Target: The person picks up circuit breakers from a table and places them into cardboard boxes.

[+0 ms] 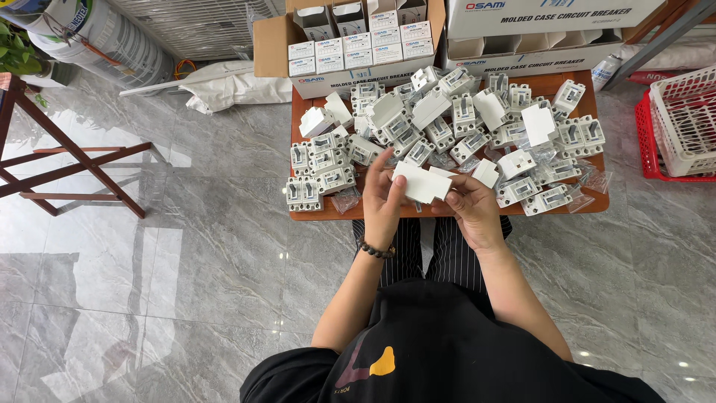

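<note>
Both my hands hold one small white carton box (422, 183) over the near edge of a low brown table (447, 210). My left hand (382, 198) grips its left end, with fingers raised along the side. My right hand (471, 207) supports its right end from below, by an open flap. A dark bead bracelet (377, 251) circles my left wrist. Several white and grey circuit breakers (447, 127) and small white boxes cover the table beyond my hands.
An open cardboard case (358, 48) of small white boxes stands at the table's far left, and a second large carton (537, 37) at the far right. Red and white baskets (682, 123) sit at right. A dark wooden frame (67, 160) stands left on the grey tile floor.
</note>
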